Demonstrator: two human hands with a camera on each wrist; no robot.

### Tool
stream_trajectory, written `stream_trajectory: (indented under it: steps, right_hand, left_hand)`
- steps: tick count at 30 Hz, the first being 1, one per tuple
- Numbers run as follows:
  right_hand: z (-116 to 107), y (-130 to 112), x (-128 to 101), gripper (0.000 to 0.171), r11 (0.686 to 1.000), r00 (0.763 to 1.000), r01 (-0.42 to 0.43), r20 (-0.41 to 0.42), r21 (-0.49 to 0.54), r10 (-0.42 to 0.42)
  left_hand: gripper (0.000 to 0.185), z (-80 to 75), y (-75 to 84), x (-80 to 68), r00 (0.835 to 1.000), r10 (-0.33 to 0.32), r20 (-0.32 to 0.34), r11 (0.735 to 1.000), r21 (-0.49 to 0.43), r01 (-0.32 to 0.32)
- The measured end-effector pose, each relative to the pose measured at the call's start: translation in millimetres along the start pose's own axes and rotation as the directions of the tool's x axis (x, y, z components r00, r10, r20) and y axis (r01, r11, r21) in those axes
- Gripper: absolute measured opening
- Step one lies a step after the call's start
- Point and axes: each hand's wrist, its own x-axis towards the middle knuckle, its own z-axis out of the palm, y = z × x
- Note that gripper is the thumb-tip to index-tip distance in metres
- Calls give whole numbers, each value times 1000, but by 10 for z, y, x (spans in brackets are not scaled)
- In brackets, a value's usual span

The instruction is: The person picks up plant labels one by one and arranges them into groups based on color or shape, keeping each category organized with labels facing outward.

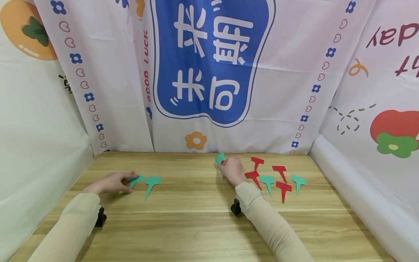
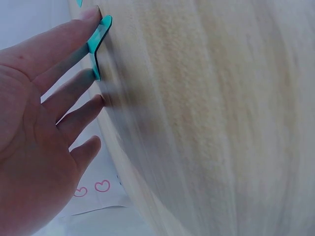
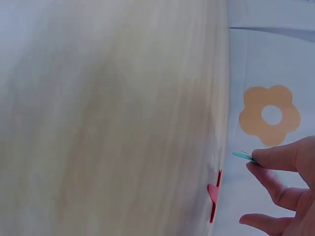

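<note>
My left hand [image 1: 112,182] is at the left of the table, its fingers spread and fairly straight. In the left wrist view its fingertips touch a green T-shaped plant label [image 2: 97,46] at the tabletop. Another green plant label [image 1: 152,184] lies just right of that hand. Towards the back edge, my right hand [image 1: 232,170] pinches a green plant label [image 3: 243,156] between thumb and index finger, raised off the table. A bit of red [image 1: 223,162] shows beside those fingers, mostly hidden by the hand.
Right of my right hand lie several red labels [image 1: 283,190] and two green labels [image 1: 298,182], spread on the wooden table [image 1: 183,229]. A printed white cloth [image 1: 281,109] hangs behind the table, with more cloth at both sides.
</note>
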Motion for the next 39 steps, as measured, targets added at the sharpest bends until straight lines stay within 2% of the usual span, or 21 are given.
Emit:
stream_trajectory:
  steps: [6,11,16,20,25,33,39]
  right_hand:
    - [68,-62,-23,40,1000,1000,8,-20,-26,-9]
    - [110,-119,-50,45,999,999,39,5,-13,-39]
    - [165,-190,-84,31,998,998,60,10,1,-60]
    - [198,-258,-117,25,998,998,45,41,50,-47]
    - [234,-340,-151,31,996,997,44,61,78,-49]
    - [300,-439,-193,42,993,990,118,78,-11,-117]
    - [326,-484,-256,42,992,989,128,78,22,-129]
  left_hand:
    - [70,1,-8,4,1000,-3,1,1000,-12,3]
    - [70,3,-17,3,1000,-5,3,1000,-10,5]
    - [71,10,-32,4,1000,-5,-1,1000,5,5]
    - [71,16,-42,11,1000,-6,0,1000,12,6]
    - [71,18,-46,19,1000,-6,-1,1000,13,6]
    - [71,9,-29,17,1000,-13,-3,1000,-2,13]
    - [71,11,-31,30,1000,-4,-2,1000,8,4]
